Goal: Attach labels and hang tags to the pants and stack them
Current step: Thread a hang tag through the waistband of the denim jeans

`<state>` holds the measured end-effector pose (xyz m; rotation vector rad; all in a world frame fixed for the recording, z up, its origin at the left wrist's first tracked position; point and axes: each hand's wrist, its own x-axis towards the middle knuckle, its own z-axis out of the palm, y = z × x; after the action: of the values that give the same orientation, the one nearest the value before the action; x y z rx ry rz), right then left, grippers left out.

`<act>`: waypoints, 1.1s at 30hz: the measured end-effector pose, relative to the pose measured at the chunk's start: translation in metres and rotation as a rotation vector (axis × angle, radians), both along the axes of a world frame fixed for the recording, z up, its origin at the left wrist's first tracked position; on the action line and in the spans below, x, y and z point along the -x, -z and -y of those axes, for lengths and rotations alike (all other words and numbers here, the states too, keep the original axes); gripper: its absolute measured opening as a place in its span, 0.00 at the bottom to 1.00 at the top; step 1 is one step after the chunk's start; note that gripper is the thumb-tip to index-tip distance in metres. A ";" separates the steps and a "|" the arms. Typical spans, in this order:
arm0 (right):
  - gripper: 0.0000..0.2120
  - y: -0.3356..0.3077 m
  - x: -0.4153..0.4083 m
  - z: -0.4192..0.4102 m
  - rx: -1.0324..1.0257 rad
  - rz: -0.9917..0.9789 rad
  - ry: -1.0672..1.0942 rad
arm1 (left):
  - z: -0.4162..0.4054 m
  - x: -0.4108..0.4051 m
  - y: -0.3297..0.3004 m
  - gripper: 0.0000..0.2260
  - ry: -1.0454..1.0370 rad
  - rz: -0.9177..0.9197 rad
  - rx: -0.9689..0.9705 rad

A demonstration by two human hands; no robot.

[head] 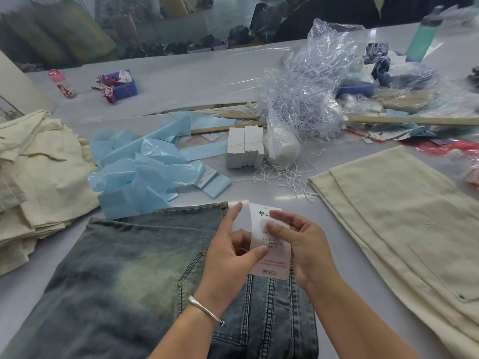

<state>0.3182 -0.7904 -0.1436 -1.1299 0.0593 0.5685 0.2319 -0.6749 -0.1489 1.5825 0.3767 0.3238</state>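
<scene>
A teal bottle [425, 35] stands behind crumpled clear plastic [326, 47] (far side).

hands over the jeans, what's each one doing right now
Left hand: pinches the white printed paper hang tag by its left edge.
Right hand: fingers pinch a small white sticker label against the tag.

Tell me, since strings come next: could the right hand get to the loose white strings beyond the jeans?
Probably yes: the strings lie uncovered on the table, nothing between, but the right hand is pinching the hang tag.
</scene>
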 end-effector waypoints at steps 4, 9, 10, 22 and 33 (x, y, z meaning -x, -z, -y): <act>0.07 0.004 -0.008 -0.002 0.070 -0.014 0.084 | 0.000 -0.001 0.004 0.36 0.017 -0.035 0.044; 0.03 0.012 -0.007 -0.008 0.226 0.043 0.156 | 0.003 -0.017 0.005 0.21 0.001 -0.203 0.165; 0.02 0.014 -0.008 -0.010 0.245 0.077 0.169 | 0.003 -0.022 0.005 0.17 -0.002 -0.214 0.197; 0.07 0.071 -0.083 0.008 0.832 0.399 0.122 | -0.019 -0.047 0.029 0.07 -0.177 -0.336 0.235; 0.04 0.095 -0.190 -0.002 1.498 0.524 -0.178 | -0.034 -0.057 0.038 0.09 -0.238 -0.358 0.315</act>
<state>0.5080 -0.7888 -0.2384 -2.7352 -0.0950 0.3005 0.2893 -0.6407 -0.1868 1.2832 0.8551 0.1498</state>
